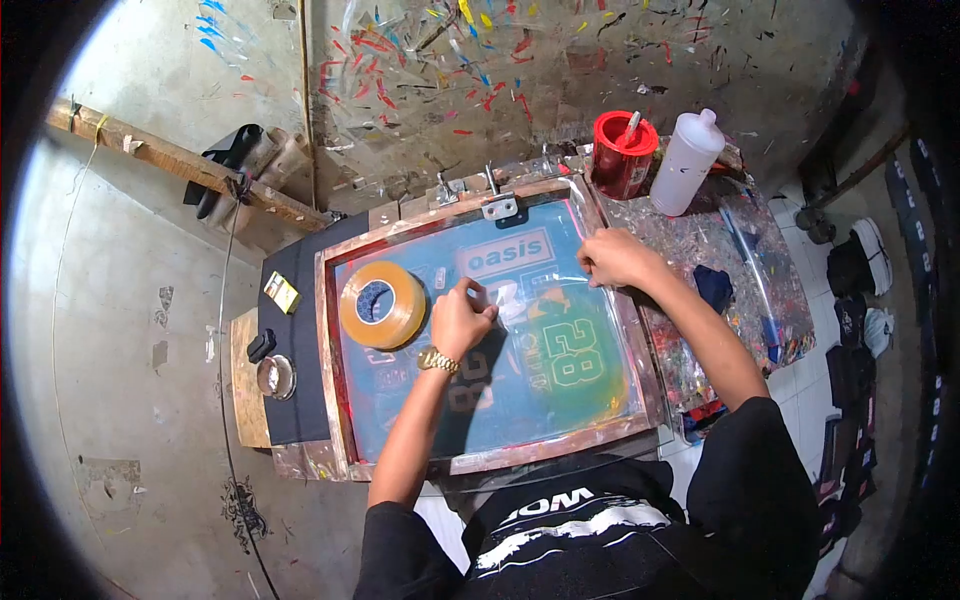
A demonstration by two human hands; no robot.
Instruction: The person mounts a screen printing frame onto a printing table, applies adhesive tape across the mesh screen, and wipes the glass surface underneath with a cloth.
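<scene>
A wood-framed printing screen (470, 440) with blue mesh lies before me, bearing pale designs that include "oasis" and a large "28". Over the middle of the mesh is my left hand (462, 318), its fingers curled in a pinch and a gold watch on the wrist. My right hand (622, 258) pinches near the frame's right side. A faint, glossy strip of clear tape (540, 291) appears to stretch between the two hands, though its edges are hard to make out. Left of my left hand, a large roll of clear tape (405, 312) rests on the mesh.
Metal hinge clamps (500, 206) hold the screen's far edge. Beyond the right corner stand a red can (620, 170) and a white squeeze bottle (686, 165). At left, a yellow box (282, 293) lies on black cloth (300, 385), near a small round container (276, 378).
</scene>
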